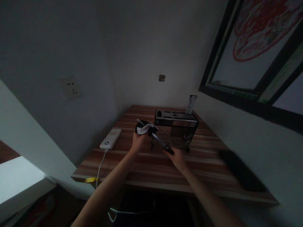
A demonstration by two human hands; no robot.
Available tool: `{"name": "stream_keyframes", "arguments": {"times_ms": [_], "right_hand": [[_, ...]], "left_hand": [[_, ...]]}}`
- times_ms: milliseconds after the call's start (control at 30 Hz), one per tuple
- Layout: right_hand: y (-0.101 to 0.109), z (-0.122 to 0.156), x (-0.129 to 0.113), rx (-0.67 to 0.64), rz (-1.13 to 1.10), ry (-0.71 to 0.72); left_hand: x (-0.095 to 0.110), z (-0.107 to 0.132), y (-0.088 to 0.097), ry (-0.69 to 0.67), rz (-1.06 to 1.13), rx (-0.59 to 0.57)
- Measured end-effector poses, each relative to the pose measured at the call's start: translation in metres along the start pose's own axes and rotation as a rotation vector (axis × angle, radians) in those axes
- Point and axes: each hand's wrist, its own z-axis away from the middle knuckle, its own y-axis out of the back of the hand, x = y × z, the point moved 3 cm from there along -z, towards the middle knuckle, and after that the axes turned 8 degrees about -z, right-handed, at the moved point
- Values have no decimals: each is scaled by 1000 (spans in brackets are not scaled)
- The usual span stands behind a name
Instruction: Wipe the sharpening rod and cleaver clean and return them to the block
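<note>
My right hand [176, 157] is closed round the black handle of a long, thin metal tool [159, 139], a knife or a sharpening rod; its exact kind I cannot make out. The shaft slants up and left over the table. Near its far end my left hand [139, 138] grips a black-and-white cloth [144, 128], wrapped about the shaft, and the tip pokes out beyond it. Just behind the hands stands a knife block [176, 123] with a slotted dark top and a see-through front. Something inside its right part shows only dimly.
A white power bank [110, 138] with a white cable [100, 165] lies at the left. A shiny, patterned cylinder [191, 104] stands behind the block. On the right is a flat black object [241, 170]. Walls enclose the wooden table [142, 171]; a framed picture [246, 85] hangs right.
</note>
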Motion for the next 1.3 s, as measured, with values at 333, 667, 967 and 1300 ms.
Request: {"name": "stream_keyframes", "arguments": {"times_ms": [333,667,967,1300], "right_hand": [[0,1,0,-32,75,-28],[0,3,4,-29,99,-20],[1,4,3,-20,128,-43],[3,5,0,-3,80,-29]], "left_hand": [[-9,-21,30,-3,68,223],[-17,-22,28,5,95,200],[-24,-13,14,63,77,119],[-11,14,-13,28,-46,-66]]}}
